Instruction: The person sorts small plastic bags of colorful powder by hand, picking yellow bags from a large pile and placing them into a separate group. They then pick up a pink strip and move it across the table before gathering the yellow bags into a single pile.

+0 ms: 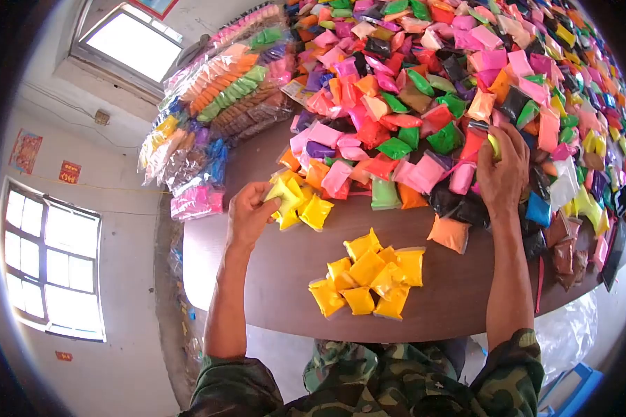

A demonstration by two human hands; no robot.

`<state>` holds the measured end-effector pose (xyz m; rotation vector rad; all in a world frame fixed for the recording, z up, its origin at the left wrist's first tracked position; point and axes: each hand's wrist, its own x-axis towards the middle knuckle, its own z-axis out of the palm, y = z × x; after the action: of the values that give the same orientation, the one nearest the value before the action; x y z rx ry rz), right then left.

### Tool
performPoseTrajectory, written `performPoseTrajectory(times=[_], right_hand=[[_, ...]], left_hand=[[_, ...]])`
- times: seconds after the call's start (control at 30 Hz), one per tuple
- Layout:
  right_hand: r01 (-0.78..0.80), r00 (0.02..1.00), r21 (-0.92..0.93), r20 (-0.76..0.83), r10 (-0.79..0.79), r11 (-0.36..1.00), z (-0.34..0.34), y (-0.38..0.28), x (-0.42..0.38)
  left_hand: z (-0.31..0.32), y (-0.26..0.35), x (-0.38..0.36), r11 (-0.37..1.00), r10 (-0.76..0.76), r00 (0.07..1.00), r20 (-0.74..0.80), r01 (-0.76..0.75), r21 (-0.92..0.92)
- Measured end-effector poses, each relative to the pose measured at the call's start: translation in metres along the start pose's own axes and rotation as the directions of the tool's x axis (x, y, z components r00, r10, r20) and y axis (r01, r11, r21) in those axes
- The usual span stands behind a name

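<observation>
My left hand [249,214] pinches a pale yellow packet [282,197] at the left edge of the big heap. Beside that packet lie several deeper yellow packets [316,212]. Over on the right, my right hand [504,170] reaches into the heap of colourful packets [424,90], its fingers curled round a yellow-green packet [494,147] that is partly hidden. Between my forearms, near the table's front edge, sits a small pile of golden yellow packets [367,268], apart from both hands. A single orange packet [449,233] lies between that pile and my right wrist.
The brown table [278,271] has a curved front edge close to my body. Large clear bags of sorted packets [222,90] are stacked at the back left. Clear plastic sheeting [570,333] and a blue object [574,393] are below the table at right.
</observation>
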<state>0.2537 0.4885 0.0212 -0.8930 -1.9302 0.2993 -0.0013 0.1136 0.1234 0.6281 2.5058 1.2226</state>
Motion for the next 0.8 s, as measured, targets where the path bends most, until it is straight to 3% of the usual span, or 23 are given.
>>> performPoseTrajectory(times=[0.33,0.57,0.8], right_hand=[[0.054,0.997,0.001,-0.057,-0.054,0.999,0.001,0.000,0.002],[0.036,0.997,0.009,-0.065,-0.036,0.999,0.001,-0.002,0.001],[0.067,0.994,0.071,-0.088,-0.061,0.995,-0.003,-0.004,0.004]], left_hand=[[0.009,-0.008,-0.004,0.994,0.098,0.995,-0.029,-0.096,0.049],[0.029,0.028,-0.007,0.990,0.124,0.989,0.080,-0.118,-0.076],[0.056,0.053,0.000,0.978,0.209,0.952,0.223,-0.198,-0.070]])
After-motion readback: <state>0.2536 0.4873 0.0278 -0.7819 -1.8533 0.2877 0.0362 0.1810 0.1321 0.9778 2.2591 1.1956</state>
